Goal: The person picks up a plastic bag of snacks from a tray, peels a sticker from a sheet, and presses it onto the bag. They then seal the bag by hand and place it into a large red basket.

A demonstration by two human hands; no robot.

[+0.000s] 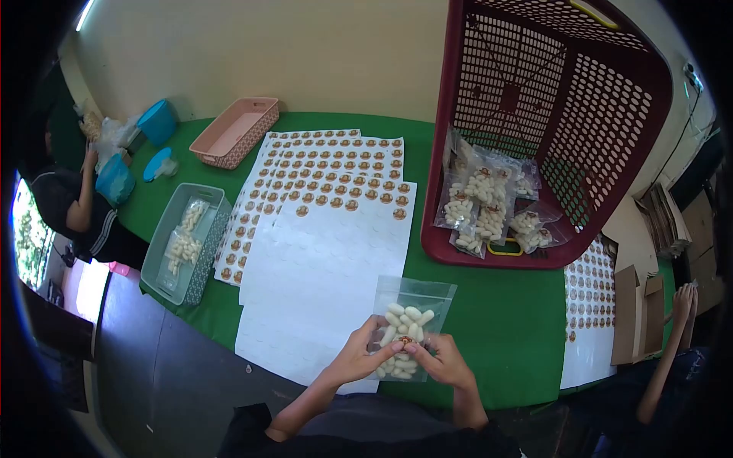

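Between my two hands is a clear zip bag [412, 315] of white, oblong, cocoon-like pieces, near the front edge of the green table. My left hand [357, 356] grips its left side and my right hand [447, 362] its right side. Both thumbs press at a small round brown-and-gold sticker [407, 343] on the bag's front. My other fingers are partly hidden behind it. Left of the bag lie overlapping white sticker sheets [328, 259]; the top one has rows of stickers only at its far end.
A maroon basket [450, 122] lying on its side holds several filled bags [485, 191]. A grey-green basket [156, 229] with bags, a pink basket [252, 114] and blue buckets [156, 122] stand left. One person [65, 198] is at left; another's hands [682, 301] are beside a cardboard box [628, 317].
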